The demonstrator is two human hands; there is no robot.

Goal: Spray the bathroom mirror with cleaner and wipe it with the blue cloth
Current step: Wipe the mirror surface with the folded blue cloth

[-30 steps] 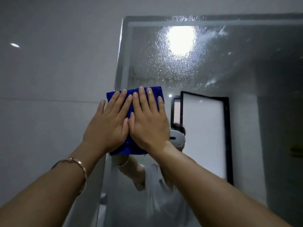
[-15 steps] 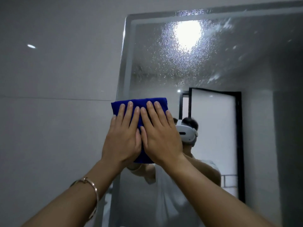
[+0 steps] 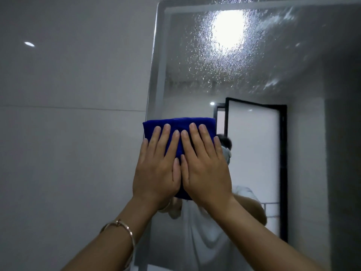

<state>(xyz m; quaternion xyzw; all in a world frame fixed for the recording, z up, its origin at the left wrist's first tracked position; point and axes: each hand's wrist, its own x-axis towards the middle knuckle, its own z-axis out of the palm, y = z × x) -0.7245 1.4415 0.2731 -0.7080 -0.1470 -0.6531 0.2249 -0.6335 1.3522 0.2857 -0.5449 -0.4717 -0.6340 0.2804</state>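
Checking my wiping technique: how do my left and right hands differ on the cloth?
The left hand has a bracelet on its wrist; the right hand has a bare wrist. The left hand lies nearer the left edge of the mirror, the right hand further in. Both press flat on the blue cloth.

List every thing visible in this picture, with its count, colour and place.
mirror: one, silvery, on wall, right
spray droplets: many, whitish, upper mirror
blue cloth: one, blue, on mirror near left edge
wall tiles: grey, left of mirror
door: one, black frame, reflected in mirror
lamp: one, white glare, reflected, mirror top
bracelet: one, gold, left wrist
left hand: one, fingers straight, pressing cloth
right hand: one, fingers straight, pressing cloth
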